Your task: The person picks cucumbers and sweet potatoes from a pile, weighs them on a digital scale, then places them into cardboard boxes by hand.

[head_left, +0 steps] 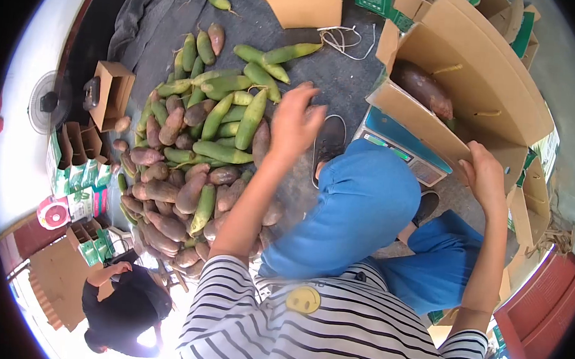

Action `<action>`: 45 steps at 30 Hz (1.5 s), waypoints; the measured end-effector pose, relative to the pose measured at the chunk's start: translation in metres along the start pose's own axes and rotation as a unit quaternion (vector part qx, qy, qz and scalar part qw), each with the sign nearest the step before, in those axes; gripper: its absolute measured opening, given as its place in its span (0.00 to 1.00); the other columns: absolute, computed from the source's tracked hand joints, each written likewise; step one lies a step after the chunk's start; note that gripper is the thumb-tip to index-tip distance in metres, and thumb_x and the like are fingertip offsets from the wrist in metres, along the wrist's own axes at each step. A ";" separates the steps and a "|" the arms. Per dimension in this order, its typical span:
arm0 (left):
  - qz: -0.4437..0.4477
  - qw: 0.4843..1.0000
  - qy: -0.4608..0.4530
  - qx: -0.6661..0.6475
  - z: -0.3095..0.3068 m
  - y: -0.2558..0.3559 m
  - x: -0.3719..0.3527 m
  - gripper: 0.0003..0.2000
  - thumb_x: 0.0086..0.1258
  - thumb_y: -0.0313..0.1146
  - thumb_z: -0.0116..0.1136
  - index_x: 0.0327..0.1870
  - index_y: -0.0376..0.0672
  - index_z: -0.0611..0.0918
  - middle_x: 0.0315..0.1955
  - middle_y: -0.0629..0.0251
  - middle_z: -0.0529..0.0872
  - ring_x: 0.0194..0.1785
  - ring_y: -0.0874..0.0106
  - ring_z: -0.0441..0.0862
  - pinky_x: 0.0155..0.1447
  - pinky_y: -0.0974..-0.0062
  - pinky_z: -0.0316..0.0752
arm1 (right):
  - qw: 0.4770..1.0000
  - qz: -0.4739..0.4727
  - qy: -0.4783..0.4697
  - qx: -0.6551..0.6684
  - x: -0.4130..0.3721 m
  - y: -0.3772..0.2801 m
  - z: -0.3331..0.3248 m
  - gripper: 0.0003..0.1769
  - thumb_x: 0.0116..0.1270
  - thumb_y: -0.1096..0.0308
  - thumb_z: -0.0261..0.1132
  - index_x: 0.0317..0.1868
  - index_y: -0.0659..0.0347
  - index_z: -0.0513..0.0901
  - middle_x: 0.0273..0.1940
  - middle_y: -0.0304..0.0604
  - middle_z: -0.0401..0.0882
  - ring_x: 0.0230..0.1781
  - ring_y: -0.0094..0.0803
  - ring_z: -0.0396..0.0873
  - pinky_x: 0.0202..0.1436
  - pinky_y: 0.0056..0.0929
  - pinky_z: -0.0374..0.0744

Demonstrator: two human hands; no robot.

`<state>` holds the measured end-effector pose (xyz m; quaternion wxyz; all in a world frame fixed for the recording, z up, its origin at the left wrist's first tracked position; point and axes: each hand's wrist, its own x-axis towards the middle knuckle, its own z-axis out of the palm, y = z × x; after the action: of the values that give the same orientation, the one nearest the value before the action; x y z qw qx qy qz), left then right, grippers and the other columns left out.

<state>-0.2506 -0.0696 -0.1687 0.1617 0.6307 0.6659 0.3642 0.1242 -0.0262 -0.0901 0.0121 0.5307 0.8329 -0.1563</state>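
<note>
My left hand [296, 119] is over the right side of a large pile of long green and purple-brown radishes, its fingers apart. A purple radish [261, 142] lies beside it, and green radishes [251, 119] are just to the left. My right hand [485, 175] grips the near edge of an open cardboard box [423, 119], the fingertips partly hidden. Inside the box lies a large dark purple root [421, 88] with a green tip. The box is on a blue-topped scale [402, 139] with a lit display.
White cord [348, 42] and another carton [305, 4] lie beyond the pile. More cartons [530, 201] stand at the right. My shoe [330, 139] is between pile and scale. A person in dark clothes [131, 308] is at the lower left, near a fan [47, 102] and boxes.
</note>
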 end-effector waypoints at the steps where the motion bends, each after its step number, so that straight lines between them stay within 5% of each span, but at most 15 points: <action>1: -0.059 0.994 -0.011 0.089 -0.005 -0.049 -0.023 0.18 0.59 0.31 0.63 0.50 0.37 0.78 0.48 0.52 0.80 0.52 0.55 0.77 0.58 0.66 0.71 | 1.000 0.004 -0.013 -0.003 0.000 -0.003 -0.002 0.14 0.59 0.71 0.64 0.42 0.62 0.70 0.36 0.52 0.76 0.40 0.52 0.76 0.41 0.46 0.74; 5: -0.289 0.914 -0.080 0.273 -0.035 -0.180 -0.095 0.29 0.55 0.37 0.65 0.59 0.38 0.72 0.53 0.47 0.76 0.57 0.50 0.74 0.60 0.59 0.69 | 1.000 0.002 -0.013 -0.008 0.000 -0.007 -0.001 0.14 0.59 0.71 0.63 0.44 0.62 0.70 0.37 0.52 0.76 0.41 0.53 0.76 0.41 0.46 0.73; 11: -0.404 0.888 -0.075 0.207 -0.023 -0.258 -0.121 0.38 0.53 0.38 0.69 0.66 0.37 0.65 0.59 0.48 0.73 0.62 0.54 0.72 0.62 0.61 0.70 | 1.000 0.017 -0.009 -0.009 0.001 -0.012 0.000 0.14 0.59 0.71 0.64 0.44 0.62 0.71 0.38 0.53 0.76 0.41 0.53 0.76 0.41 0.45 0.74; 19: -0.487 0.795 -0.201 0.302 -0.021 -0.214 -0.080 0.42 0.49 0.48 0.69 0.66 0.43 0.66 0.59 0.52 0.71 0.61 0.55 0.71 0.62 0.61 0.70 | 0.999 0.029 -0.029 -0.020 0.005 -0.015 -0.004 0.14 0.59 0.71 0.64 0.44 0.62 0.72 0.38 0.53 0.76 0.41 0.52 0.76 0.41 0.45 0.73; 22: -0.479 0.827 -0.134 0.263 -0.012 -0.229 -0.094 0.38 0.46 0.51 0.68 0.60 0.40 0.73 0.54 0.50 0.76 0.58 0.57 0.75 0.61 0.61 0.71 | 0.999 0.027 -0.027 -0.010 0.005 -0.016 -0.005 0.14 0.59 0.71 0.64 0.44 0.62 0.72 0.38 0.52 0.76 0.41 0.52 0.76 0.42 0.45 0.74; 25: -0.480 0.871 -0.106 0.020 -0.010 -0.259 -0.117 0.32 0.51 0.50 0.67 0.54 0.37 0.76 0.45 0.53 0.82 0.47 0.63 0.81 0.51 0.66 0.77 | 0.999 0.024 -0.029 -0.011 0.004 -0.014 -0.005 0.14 0.58 0.71 0.64 0.43 0.62 0.71 0.37 0.52 0.76 0.41 0.52 0.76 0.42 0.45 0.74; 27: -0.564 0.781 -0.083 -0.253 -0.009 -0.251 -0.128 0.26 0.56 0.50 0.65 0.49 0.37 0.79 0.36 0.60 0.84 0.34 0.70 0.83 0.36 0.75 0.78 | 0.999 0.018 -0.027 -0.011 0.002 -0.012 -0.004 0.14 0.58 0.71 0.64 0.42 0.63 0.71 0.37 0.52 0.76 0.42 0.52 0.76 0.43 0.45 0.74; 29: -0.619 0.684 -0.104 -0.371 -0.018 -0.222 -0.130 0.21 0.63 0.48 0.60 0.47 0.39 0.78 0.34 0.66 0.83 0.30 0.76 0.80 0.26 0.79 0.73 | 1.000 0.015 -0.015 -0.015 0.000 -0.008 -0.005 0.14 0.58 0.71 0.65 0.41 0.63 0.70 0.37 0.51 0.76 0.42 0.51 0.76 0.43 0.45 0.75; 31: -0.576 0.686 -0.063 -0.441 -0.019 -0.183 -0.141 0.17 0.66 0.46 0.57 0.46 0.41 0.78 0.32 0.69 0.82 0.28 0.76 0.79 0.25 0.78 0.70 | 0.999 0.023 -0.022 -0.016 -0.002 -0.005 -0.006 0.13 0.57 0.71 0.65 0.40 0.63 0.71 0.37 0.51 0.76 0.42 0.49 0.77 0.44 0.44 0.76; 33: -0.516 0.712 -0.071 -0.472 -0.029 -0.153 -0.149 0.17 0.68 0.41 0.56 0.52 0.40 0.75 0.40 0.67 0.81 0.40 0.76 0.79 0.41 0.74 0.74 | 1.000 0.021 -0.019 -0.013 -0.001 -0.003 -0.004 0.13 0.57 0.71 0.65 0.40 0.63 0.71 0.37 0.50 0.76 0.43 0.48 0.77 0.44 0.43 0.76; 38: -0.306 0.863 -0.087 -0.392 -0.065 -0.020 -0.080 0.31 0.60 0.35 0.63 0.64 0.34 0.67 0.52 0.62 0.76 0.56 0.70 0.74 0.59 0.71 0.69 | 1.000 0.009 -0.001 -0.007 -0.005 0.002 0.001 0.14 0.57 0.71 0.65 0.41 0.63 0.70 0.37 0.49 0.76 0.42 0.48 0.76 0.43 0.44 0.76; 42: -0.105 0.945 -0.111 -0.290 -0.072 0.056 -0.019 0.34 0.51 0.40 0.67 0.61 0.34 0.71 0.48 0.60 0.78 0.53 0.67 0.75 0.59 0.68 0.69 | 1.000 0.014 -0.001 -0.011 -0.006 0.003 0.003 0.13 0.57 0.71 0.65 0.40 0.63 0.71 0.37 0.49 0.76 0.43 0.47 0.77 0.44 0.44 0.77; 45: 0.177 0.962 -0.157 -0.135 -0.048 0.143 0.059 0.32 0.44 0.38 0.66 0.55 0.38 0.75 0.41 0.53 0.77 0.47 0.56 0.76 0.54 0.64 0.71 | 1.000 0.002 0.021 -0.023 -0.009 0.005 0.006 0.13 0.57 0.70 0.65 0.39 0.64 0.73 0.37 0.51 0.77 0.43 0.47 0.78 0.45 0.44 0.77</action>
<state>-0.1889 -0.0350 -0.0227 0.2810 0.7600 0.4546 0.3697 0.1316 -0.0340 -0.0956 0.0071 0.5353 0.8352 -0.1260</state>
